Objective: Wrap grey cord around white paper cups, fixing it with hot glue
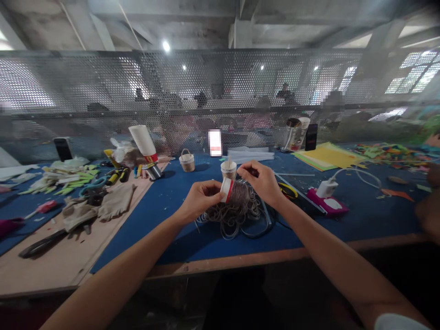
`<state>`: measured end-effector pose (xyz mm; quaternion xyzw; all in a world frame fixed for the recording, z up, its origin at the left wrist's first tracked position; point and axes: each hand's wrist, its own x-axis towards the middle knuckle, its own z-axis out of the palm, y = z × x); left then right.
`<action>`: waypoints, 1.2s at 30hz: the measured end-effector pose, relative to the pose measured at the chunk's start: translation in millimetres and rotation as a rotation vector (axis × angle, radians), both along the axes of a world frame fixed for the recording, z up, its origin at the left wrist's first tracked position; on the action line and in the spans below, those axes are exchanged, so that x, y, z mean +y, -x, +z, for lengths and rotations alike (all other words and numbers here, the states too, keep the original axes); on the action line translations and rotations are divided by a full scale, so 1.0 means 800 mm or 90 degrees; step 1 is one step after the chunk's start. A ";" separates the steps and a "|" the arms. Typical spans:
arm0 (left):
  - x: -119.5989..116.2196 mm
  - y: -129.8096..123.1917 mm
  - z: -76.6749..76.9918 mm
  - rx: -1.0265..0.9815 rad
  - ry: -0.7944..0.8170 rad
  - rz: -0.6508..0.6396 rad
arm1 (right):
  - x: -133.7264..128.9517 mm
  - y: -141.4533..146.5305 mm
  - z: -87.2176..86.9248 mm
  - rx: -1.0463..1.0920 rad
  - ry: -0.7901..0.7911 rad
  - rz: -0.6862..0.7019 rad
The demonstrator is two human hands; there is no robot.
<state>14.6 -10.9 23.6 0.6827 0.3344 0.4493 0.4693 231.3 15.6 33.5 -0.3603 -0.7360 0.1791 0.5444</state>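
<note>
A paper cup (227,189), white with a red band, lies tilted in the fingers of my left hand (202,198). Brown-grey cord (239,194) surrounds the cup's right part. My right hand (260,179) is just above and right of it, thumb and fingers pinched together; whatever they hold is too small to make out. Loose loops of the same cord (230,219) lie in a tangled pile on the blue mat (172,245) below both hands. Right behind the held cup stands a small cord-wrapped cup (228,168), and a similar one with a handle (187,162) is farther left.
A lit phone (215,143) stands at the back before a perforated metal screen (192,78). Stacked paper cups (142,141), gloves (116,201) and scissors (92,187) are left. Yellow paper (330,155), a pink power adapter (328,201) and another person's hand (429,213) are right.
</note>
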 end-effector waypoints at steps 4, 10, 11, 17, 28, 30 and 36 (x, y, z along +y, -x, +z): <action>0.001 0.001 0.000 -0.004 0.005 0.004 | -0.007 0.002 0.008 0.062 0.074 0.092; 0.000 0.001 -0.001 0.009 0.007 0.002 | -0.012 0.004 0.012 0.059 0.097 0.061; -0.001 0.000 0.000 0.012 0.009 0.001 | -0.011 0.003 0.011 0.050 0.090 0.054; -0.001 0.001 0.001 0.006 -0.002 -0.001 | -0.005 0.001 0.005 0.021 0.060 0.004; -0.001 0.003 -0.001 0.009 -0.013 -0.012 | -0.001 0.001 -0.002 -0.008 0.049 0.007; 0.000 0.003 -0.001 0.009 -0.015 -0.014 | -0.001 0.001 -0.002 -0.014 0.050 0.002; -0.002 0.003 0.000 0.015 -0.024 -0.016 | -0.003 0.002 -0.001 -0.024 0.061 0.003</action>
